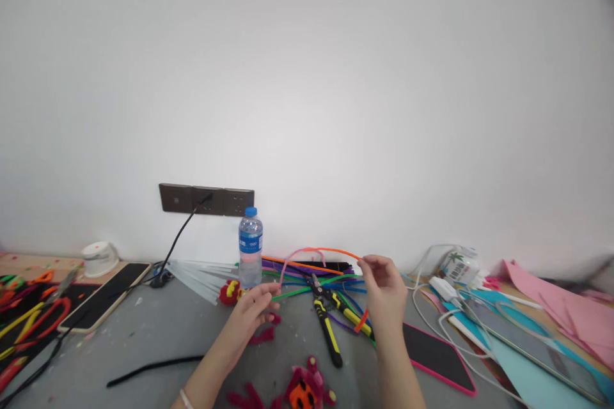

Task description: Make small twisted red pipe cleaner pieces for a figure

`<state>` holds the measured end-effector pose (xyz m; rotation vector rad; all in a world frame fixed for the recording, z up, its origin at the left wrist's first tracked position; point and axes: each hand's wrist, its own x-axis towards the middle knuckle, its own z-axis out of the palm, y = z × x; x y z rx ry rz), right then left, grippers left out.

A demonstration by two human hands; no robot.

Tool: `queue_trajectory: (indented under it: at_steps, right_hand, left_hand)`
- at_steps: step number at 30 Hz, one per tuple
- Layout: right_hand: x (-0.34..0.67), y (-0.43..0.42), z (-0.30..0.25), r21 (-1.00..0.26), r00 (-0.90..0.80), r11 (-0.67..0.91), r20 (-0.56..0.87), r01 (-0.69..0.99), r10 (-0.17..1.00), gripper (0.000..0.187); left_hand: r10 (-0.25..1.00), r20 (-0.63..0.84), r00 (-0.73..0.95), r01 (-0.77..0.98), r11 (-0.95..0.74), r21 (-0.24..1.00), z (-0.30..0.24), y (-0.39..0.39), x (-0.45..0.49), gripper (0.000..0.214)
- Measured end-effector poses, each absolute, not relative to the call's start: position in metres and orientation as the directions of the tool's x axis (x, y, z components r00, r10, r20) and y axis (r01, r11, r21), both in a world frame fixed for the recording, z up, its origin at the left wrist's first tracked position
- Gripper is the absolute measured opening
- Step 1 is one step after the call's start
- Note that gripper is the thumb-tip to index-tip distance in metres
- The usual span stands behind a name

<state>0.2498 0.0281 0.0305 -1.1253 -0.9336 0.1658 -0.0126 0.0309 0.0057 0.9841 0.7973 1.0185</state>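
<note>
My right hand (pixel 384 284) is closed in a pinch on an orange pipe cleaner (pixel 338 252); its tail comes out below the palm. The orange strand arcs left to meet a pink pipe cleaner (pixel 288 260). Where the pink one comes down, the fingertips of my left hand (pixel 253 308) close on its lower end. Under the strands lie yellow-and-black pliers (pixel 328 331) on a pile of coloured pipe cleaners (pixel 292 291). Nearest me is a dark pink and orange pipe-cleaner figure (pixel 305 388), cut off by the bottom edge. A red and yellow fuzzy piece (pixel 230 293) sits left of my left hand.
A water bottle (pixel 251 249) stands upright by the wall, near a socket strip (pixel 206 199) with a black cable. Phones lie left (pixel 108 297) and right (pixel 439 358). White cables (pixel 448 294) and coloured paper (pixel 566 307) cover the right side. A black pipe cleaner (pixel 153 367) lies front left.
</note>
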Motion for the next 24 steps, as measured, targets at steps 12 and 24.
queue_trajectory:
  at_steps: [12,24]
  right_hand:
    - [0.183,0.027,0.029,-0.968,-0.136,0.245,0.249,-0.049,0.959,0.026]
    - [0.190,0.027,0.024,-0.992,-0.176,0.122,0.114,0.035,0.978,0.039]
  left_hand:
    - [0.938,0.057,0.342,-0.268,0.039,0.963,0.009,0.027,-0.012,0.038]
    - [0.999,0.019,0.039,-0.474,0.001,0.880,0.006,0.038,-0.017,0.036]
